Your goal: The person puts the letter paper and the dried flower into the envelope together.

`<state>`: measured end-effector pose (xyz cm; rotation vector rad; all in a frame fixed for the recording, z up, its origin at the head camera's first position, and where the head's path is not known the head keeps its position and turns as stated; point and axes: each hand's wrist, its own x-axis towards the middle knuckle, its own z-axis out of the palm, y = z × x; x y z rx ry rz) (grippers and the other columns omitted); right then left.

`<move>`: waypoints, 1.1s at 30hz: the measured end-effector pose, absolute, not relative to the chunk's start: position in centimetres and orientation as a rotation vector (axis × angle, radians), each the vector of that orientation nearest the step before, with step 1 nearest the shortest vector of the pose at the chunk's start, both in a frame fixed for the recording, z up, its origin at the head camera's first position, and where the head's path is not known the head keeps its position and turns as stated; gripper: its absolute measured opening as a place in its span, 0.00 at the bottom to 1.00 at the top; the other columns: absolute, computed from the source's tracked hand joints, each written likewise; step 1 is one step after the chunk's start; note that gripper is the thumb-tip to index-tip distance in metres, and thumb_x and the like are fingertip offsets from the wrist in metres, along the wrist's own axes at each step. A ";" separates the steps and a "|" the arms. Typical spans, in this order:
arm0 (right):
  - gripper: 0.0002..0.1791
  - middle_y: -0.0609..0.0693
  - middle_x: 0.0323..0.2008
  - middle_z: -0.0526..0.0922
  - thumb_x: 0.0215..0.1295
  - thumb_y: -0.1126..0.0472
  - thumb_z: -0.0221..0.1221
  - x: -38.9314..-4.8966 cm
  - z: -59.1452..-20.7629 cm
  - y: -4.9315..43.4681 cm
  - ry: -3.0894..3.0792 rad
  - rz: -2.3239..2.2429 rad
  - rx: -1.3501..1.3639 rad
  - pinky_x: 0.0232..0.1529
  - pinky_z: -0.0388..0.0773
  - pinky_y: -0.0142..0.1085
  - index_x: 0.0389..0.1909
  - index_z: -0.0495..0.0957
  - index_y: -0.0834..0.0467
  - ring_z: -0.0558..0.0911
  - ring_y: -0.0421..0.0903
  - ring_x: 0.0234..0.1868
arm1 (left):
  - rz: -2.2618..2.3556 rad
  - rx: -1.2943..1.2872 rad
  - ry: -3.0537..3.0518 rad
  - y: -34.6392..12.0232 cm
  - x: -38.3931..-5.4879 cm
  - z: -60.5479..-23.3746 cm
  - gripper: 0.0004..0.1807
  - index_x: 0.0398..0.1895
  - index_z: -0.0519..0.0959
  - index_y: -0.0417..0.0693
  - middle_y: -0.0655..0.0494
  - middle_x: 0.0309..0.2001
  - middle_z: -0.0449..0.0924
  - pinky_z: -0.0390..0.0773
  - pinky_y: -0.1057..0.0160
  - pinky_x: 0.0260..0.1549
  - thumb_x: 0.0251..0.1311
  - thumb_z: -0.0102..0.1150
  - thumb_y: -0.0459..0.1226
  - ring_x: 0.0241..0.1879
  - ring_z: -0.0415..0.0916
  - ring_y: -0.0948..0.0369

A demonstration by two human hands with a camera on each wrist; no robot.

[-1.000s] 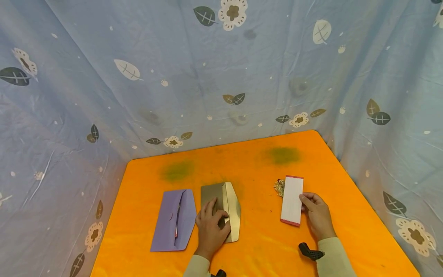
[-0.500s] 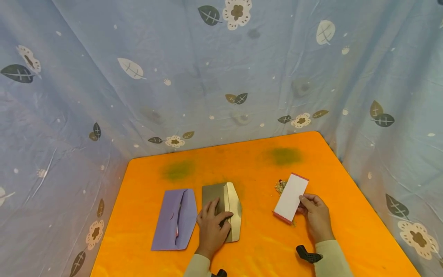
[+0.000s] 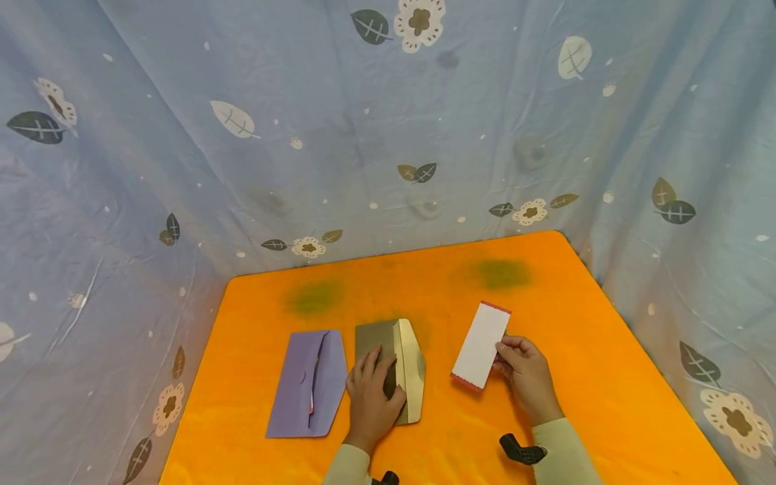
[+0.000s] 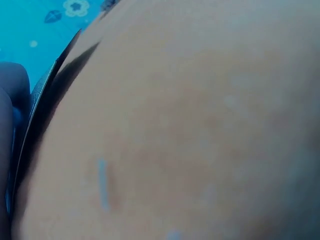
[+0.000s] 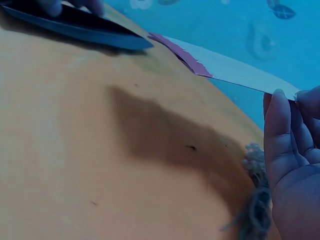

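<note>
My right hand (image 3: 530, 377) pinches a white card (image 3: 481, 347) with red strips at both ends by its right edge, thumb on top. In the right wrist view the card (image 5: 235, 70) is raised above its own shadow on the cloth. My left hand (image 3: 371, 404) rests on a gold envelope (image 3: 413, 377), fingers spread over its body and thumb by the flap side. The envelope's flap is unfolded to the right, and in the right wrist view the envelope (image 5: 85, 32) bulges at its dark opening. The left wrist view is mostly filled by blurred cloth.
A purple envelope (image 3: 291, 384) lies left of the gold one, flap unfolded, something reddish showing in its slit. A small bunch of dried flowers (image 5: 257, 195) lies by the right hand. Orange cloth (image 3: 436, 283) covers the table, with patterned blue curtains (image 3: 339, 135) around it.
My right hand has carried the white card leftward, away from the dried flowers and closer to the gold envelope, and the card has turned aslant. The left hand has stayed on the envelope.
</note>
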<state>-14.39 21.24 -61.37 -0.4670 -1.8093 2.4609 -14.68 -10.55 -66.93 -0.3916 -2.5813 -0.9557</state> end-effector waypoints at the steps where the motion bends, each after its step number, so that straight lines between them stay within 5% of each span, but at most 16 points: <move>1: 0.16 0.52 0.40 0.83 0.82 0.64 0.61 -14.4 -61.5 21.0 -1.810 2.462 -0.458 0.44 0.86 0.35 0.59 0.72 0.71 0.84 0.47 0.39 | -0.957 -0.397 -2.574 -10.5 -14.7 -66.9 0.27 0.62 0.88 0.57 0.45 0.78 0.70 0.53 0.25 0.64 0.55 0.67 0.36 0.74 0.63 0.40; 7: 0.16 0.53 0.40 0.83 0.82 0.66 0.60 -14.6 -62.0 20.0 -1.815 2.454 -0.412 0.43 0.86 0.36 0.58 0.72 0.74 0.85 0.47 0.39 | -0.966 -0.424 -2.558 -10.4 -14.7 -66.7 0.20 0.49 0.94 0.64 0.44 0.77 0.72 0.52 0.24 0.64 0.56 0.66 0.34 0.74 0.64 0.38; 13: 0.13 0.56 0.40 0.82 0.81 0.68 0.60 -14.7 -61.8 18.8 -1.840 2.471 -0.407 0.43 0.86 0.37 0.57 0.73 0.73 0.85 0.48 0.39 | -0.926 -0.447 -2.575 -10.4 -14.7 -66.7 0.20 0.48 0.95 0.66 0.44 0.76 0.72 0.52 0.24 0.64 0.57 0.65 0.34 0.74 0.65 0.37; 24: 0.12 0.59 0.40 0.82 0.80 0.70 0.60 -14.9 -62.2 16.6 -1.853 2.505 -0.346 0.44 0.87 0.38 0.56 0.73 0.74 0.85 0.50 0.39 | -0.965 -0.373 -2.621 -10.4 -14.7 -66.6 0.32 0.69 0.83 0.53 0.47 0.78 0.70 0.51 0.27 0.65 0.57 0.66 0.38 0.74 0.63 0.43; 33: 0.10 0.62 0.40 0.83 0.79 0.71 0.61 -15.1 -62.7 15.3 -1.883 2.496 -0.337 0.43 0.88 0.41 0.54 0.76 0.74 0.86 0.52 0.39 | -1.010 -0.337 -2.638 -10.6 -14.7 -66.6 0.33 0.69 0.81 0.51 0.50 0.79 0.69 0.50 0.30 0.68 0.56 0.68 0.38 0.75 0.62 0.45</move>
